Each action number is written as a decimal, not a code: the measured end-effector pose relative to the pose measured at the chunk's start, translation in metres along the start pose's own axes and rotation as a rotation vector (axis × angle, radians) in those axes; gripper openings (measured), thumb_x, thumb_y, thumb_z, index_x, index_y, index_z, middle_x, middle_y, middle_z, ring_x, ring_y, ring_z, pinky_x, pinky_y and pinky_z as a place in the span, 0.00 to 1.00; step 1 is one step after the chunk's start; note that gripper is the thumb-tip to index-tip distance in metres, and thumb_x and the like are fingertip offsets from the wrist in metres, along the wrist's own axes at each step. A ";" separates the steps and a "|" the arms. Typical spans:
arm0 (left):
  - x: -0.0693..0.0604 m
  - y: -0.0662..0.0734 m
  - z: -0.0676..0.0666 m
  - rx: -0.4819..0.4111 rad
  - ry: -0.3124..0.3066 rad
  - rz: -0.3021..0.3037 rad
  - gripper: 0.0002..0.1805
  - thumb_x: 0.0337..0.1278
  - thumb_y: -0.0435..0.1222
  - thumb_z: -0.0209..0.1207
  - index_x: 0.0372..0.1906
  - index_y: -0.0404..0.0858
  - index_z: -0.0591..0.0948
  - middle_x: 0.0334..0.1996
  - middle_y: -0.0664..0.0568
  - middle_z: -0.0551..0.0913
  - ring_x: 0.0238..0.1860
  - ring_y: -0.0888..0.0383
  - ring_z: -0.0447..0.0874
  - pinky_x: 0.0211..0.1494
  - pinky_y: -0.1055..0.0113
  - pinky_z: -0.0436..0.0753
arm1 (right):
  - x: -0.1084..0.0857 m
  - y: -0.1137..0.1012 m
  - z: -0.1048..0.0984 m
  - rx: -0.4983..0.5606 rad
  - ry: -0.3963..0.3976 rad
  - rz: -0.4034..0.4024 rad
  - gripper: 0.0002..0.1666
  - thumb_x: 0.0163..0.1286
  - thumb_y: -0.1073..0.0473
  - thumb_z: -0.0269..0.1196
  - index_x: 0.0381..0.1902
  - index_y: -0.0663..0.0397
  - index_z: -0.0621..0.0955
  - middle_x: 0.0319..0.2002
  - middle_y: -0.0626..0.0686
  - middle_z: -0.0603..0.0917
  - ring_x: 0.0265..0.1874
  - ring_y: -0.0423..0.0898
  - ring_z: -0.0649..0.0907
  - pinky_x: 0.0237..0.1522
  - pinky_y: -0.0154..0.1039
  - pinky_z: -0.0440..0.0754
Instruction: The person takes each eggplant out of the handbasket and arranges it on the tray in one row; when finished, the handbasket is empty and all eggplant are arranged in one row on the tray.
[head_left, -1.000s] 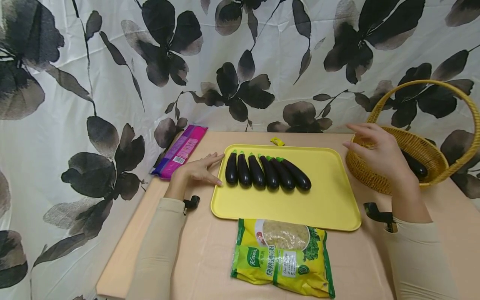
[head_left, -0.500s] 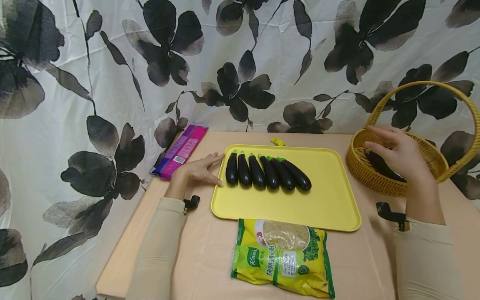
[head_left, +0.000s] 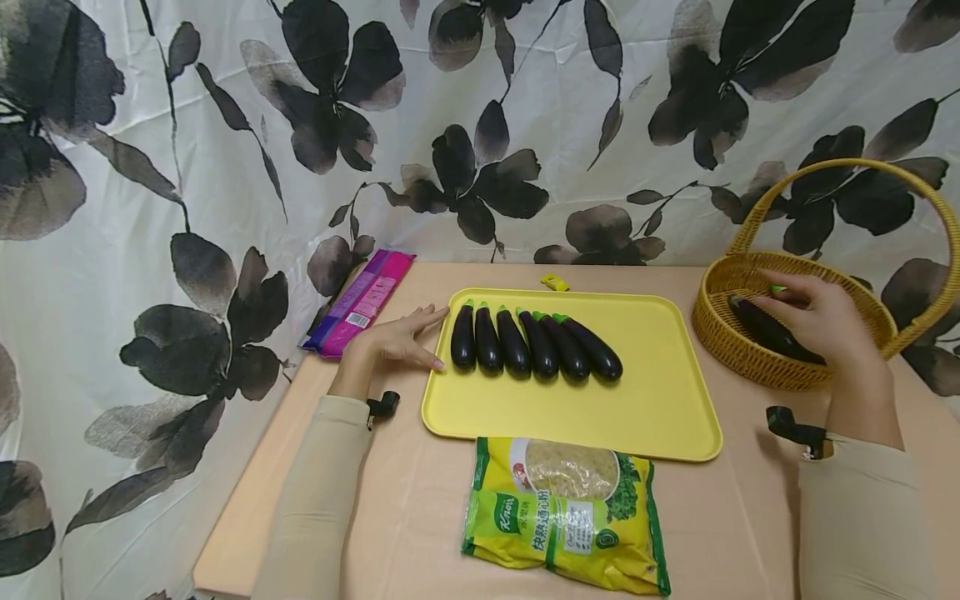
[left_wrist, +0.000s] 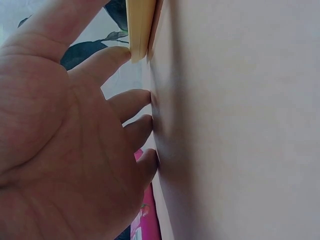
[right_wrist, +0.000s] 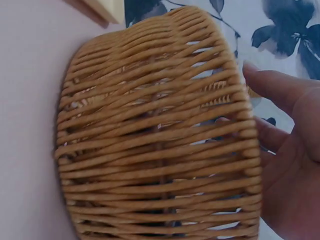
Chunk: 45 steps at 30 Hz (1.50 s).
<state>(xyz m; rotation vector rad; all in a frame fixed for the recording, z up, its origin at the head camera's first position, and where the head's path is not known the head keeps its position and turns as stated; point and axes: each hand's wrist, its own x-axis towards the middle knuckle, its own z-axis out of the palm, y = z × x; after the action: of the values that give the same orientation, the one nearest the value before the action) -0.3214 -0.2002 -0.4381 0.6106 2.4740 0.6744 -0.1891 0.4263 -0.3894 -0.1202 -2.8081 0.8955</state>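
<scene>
Several dark purple eggplants [head_left: 514, 344] lie side by side on a yellow tray [head_left: 645, 417]. My left hand [head_left: 393, 340] rests at the tray's left edge, fingers spread; in the left wrist view a fingertip of the left hand [left_wrist: 75, 130] touches the tray's rim. At the right, my right hand [head_left: 821, 321] reaches over the rim into a wicker basket [head_left: 738, 354]. A dark eggplant [head_left: 772, 329] lies in the basket below the thumb, and a green stem shows between thumb and fingers. In the right wrist view the thumb of the right hand [right_wrist: 295, 110] stands apart from the fingers, partly behind the weave.
A yellow-green Knorr bag [head_left: 566, 517] lies in front of the tray. A pink and purple packet [head_left: 363, 304] is at the back left. Behind the tray sits a small yellow wrapper [head_left: 555, 283]. The basket's tall handle [head_left: 862, 164] arches up near the floral cloth [head_left: 480, 192].
My right hand has moved to the right and down into the basket, uncovering an eggplant at its left side. The left hand, tray and eggplants on it have stayed put.
</scene>
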 end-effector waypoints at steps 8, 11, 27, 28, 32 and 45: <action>0.001 -0.001 0.000 0.012 0.002 0.012 0.68 0.41 0.62 0.78 0.85 0.61 0.49 0.87 0.50 0.37 0.86 0.46 0.27 0.84 0.38 0.33 | 0.003 0.007 0.001 -0.033 -0.047 0.021 0.35 0.81 0.42 0.57 0.77 0.55 0.70 0.58 0.70 0.77 0.51 0.60 0.74 0.32 0.24 0.72; 0.001 -0.001 0.000 0.010 0.000 0.010 0.68 0.41 0.62 0.79 0.85 0.61 0.49 0.87 0.50 0.37 0.86 0.46 0.27 0.85 0.38 0.33 | 0.003 0.009 0.002 -0.035 -0.069 0.030 0.36 0.81 0.43 0.56 0.77 0.57 0.70 0.59 0.71 0.76 0.52 0.63 0.75 0.40 0.38 0.79; 0.002 -0.003 0.000 0.012 0.009 0.024 0.68 0.41 0.62 0.79 0.85 0.59 0.50 0.87 0.48 0.37 0.86 0.45 0.27 0.85 0.38 0.34 | 0.014 0.025 -0.002 -0.121 -0.293 0.107 0.40 0.84 0.38 0.48 0.79 0.61 0.64 0.73 0.83 0.58 0.69 0.84 0.58 0.66 0.82 0.56; 0.002 -0.003 0.000 0.014 0.009 0.025 0.68 0.41 0.62 0.79 0.85 0.59 0.50 0.87 0.48 0.37 0.86 0.45 0.27 0.85 0.38 0.34 | 0.015 0.027 -0.002 -0.127 -0.309 0.108 0.39 0.84 0.40 0.48 0.78 0.62 0.64 0.73 0.83 0.57 0.69 0.85 0.57 0.66 0.82 0.56; 0.002 -0.003 0.000 0.012 0.009 0.025 0.68 0.41 0.62 0.79 0.85 0.59 0.50 0.87 0.47 0.37 0.86 0.45 0.27 0.84 0.38 0.34 | 0.018 0.030 -0.002 -0.133 -0.348 0.110 0.37 0.85 0.42 0.48 0.77 0.64 0.65 0.72 0.84 0.57 0.69 0.85 0.57 0.68 0.82 0.55; 0.002 -0.001 0.000 -0.016 0.003 0.022 0.68 0.40 0.62 0.79 0.85 0.59 0.50 0.87 0.49 0.37 0.86 0.48 0.26 0.85 0.40 0.33 | 0.021 0.035 -0.001 -0.123 -0.359 0.140 0.37 0.82 0.44 0.55 0.77 0.63 0.66 0.70 0.84 0.58 0.67 0.84 0.59 0.68 0.82 0.54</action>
<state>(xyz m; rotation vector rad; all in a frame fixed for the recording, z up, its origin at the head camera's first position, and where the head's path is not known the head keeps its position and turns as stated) -0.3234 -0.2003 -0.4392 0.6317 2.4660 0.7034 -0.2090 0.4578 -0.4058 -0.1929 -3.2248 0.8466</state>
